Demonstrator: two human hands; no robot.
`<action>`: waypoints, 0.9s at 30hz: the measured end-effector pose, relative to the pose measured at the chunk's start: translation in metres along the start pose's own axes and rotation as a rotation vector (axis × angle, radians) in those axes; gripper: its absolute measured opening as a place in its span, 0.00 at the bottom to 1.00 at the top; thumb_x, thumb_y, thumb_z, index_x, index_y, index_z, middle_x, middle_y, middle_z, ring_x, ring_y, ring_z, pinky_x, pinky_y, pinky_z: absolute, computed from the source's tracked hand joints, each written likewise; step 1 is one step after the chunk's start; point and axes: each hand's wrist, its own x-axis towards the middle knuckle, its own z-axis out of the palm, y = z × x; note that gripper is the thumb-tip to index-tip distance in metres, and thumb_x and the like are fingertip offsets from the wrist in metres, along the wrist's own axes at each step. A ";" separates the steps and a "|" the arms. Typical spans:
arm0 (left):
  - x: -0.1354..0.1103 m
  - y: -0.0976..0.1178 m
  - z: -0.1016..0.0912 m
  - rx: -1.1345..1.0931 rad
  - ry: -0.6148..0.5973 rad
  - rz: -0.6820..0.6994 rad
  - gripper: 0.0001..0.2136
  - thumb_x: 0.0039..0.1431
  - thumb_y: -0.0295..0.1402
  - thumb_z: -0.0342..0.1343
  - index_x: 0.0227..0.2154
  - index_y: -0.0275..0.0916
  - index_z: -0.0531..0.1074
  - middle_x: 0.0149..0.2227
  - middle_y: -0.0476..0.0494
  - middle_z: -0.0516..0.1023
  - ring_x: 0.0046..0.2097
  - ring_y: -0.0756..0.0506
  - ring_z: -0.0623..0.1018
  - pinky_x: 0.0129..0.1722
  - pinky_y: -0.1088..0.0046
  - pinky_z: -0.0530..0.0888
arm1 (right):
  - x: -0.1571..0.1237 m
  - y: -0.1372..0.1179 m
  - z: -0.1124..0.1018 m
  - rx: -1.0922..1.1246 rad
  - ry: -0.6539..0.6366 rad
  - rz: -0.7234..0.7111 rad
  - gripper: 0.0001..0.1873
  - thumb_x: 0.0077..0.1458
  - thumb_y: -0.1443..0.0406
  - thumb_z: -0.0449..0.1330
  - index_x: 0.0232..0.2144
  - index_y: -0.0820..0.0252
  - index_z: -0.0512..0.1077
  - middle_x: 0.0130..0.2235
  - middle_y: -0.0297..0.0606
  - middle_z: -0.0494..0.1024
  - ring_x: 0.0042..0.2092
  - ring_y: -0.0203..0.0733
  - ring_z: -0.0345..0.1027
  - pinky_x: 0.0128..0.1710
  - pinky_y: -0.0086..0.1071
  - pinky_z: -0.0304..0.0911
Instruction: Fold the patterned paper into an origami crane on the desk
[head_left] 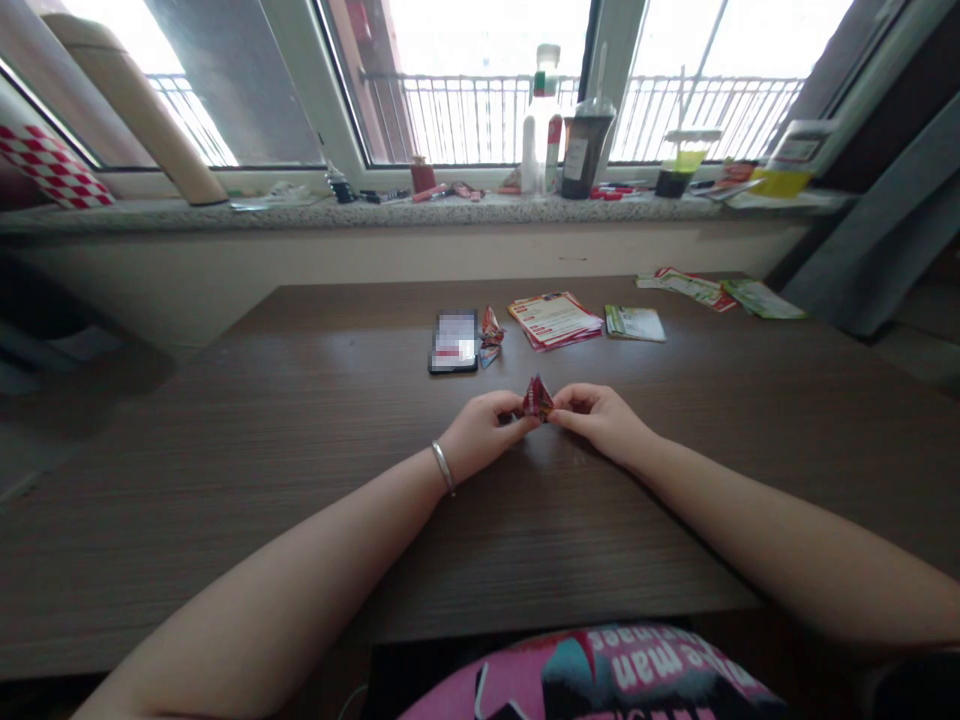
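Between my two hands, just above the brown table (360,400), is a small folded piece of red printed paper (537,398) with a pointed top. My left hand (487,428), with a silver bangle at the wrist, pinches its left side. On the right side, my right hand (600,415) grips its lower edge between thumb and fingers. Beyond my left hand lies another folded paper piece (491,337), orange-red and pale, right beside a phone (454,342) with a lit, blurred screen.
Farther back lie a stack of printed cards (556,320), a green-and-white packet (635,323) and several more packets (697,288) at the back right. A stone windowsill (300,215) behind the table carries a dark drink cup (586,150), bottles, markers and a tall tan cylinder (142,110).
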 end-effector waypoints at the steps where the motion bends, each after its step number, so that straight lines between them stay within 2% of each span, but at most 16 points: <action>1: 0.000 -0.001 -0.001 -0.010 -0.015 0.007 0.08 0.55 0.34 0.55 0.34 0.37 0.75 0.36 0.45 0.79 0.38 0.47 0.76 0.41 0.71 0.71 | 0.000 0.000 0.000 -0.005 -0.001 0.002 0.13 0.45 0.57 0.63 0.26 0.61 0.72 0.26 0.33 0.73 0.28 0.35 0.64 0.30 0.30 0.59; 9: 0.001 0.000 -0.002 -0.032 -0.056 0.032 0.07 0.55 0.33 0.54 0.33 0.36 0.75 0.34 0.44 0.78 0.37 0.47 0.75 0.39 0.71 0.71 | -0.003 -0.005 0.002 0.009 -0.030 0.017 0.13 0.44 0.57 0.63 0.25 0.61 0.69 0.24 0.31 0.71 0.25 0.33 0.60 0.27 0.28 0.56; 13: 0.001 0.001 0.000 0.011 0.005 0.028 0.07 0.55 0.34 0.54 0.30 0.36 0.74 0.31 0.46 0.76 0.35 0.48 0.74 0.38 0.72 0.70 | -0.005 -0.008 0.003 -0.141 0.005 -0.029 0.12 0.46 0.57 0.62 0.24 0.61 0.68 0.23 0.32 0.71 0.25 0.33 0.60 0.26 0.27 0.56; 17: 0.002 0.000 0.000 -0.057 0.064 0.006 0.07 0.56 0.34 0.54 0.29 0.36 0.73 0.31 0.46 0.76 0.35 0.49 0.74 0.38 0.73 0.70 | -0.006 -0.009 0.005 -0.305 0.017 -0.087 0.10 0.46 0.59 0.62 0.23 0.60 0.69 0.24 0.32 0.72 0.25 0.33 0.61 0.25 0.27 0.56; 21: 0.004 -0.002 -0.001 -0.146 0.035 -0.026 0.08 0.56 0.35 0.54 0.28 0.35 0.72 0.29 0.46 0.75 0.33 0.50 0.73 0.35 0.74 0.69 | -0.008 -0.011 0.006 -0.334 0.007 -0.098 0.10 0.47 0.59 0.62 0.23 0.60 0.69 0.23 0.31 0.71 0.24 0.32 0.60 0.24 0.26 0.55; 27: 0.004 -0.001 0.000 -0.146 0.049 -0.024 0.07 0.55 0.34 0.55 0.27 0.35 0.71 0.29 0.47 0.74 0.33 0.49 0.72 0.35 0.74 0.69 | -0.008 -0.014 0.005 -0.328 -0.019 -0.113 0.09 0.46 0.60 0.62 0.25 0.60 0.69 0.25 0.31 0.72 0.26 0.33 0.62 0.26 0.27 0.57</action>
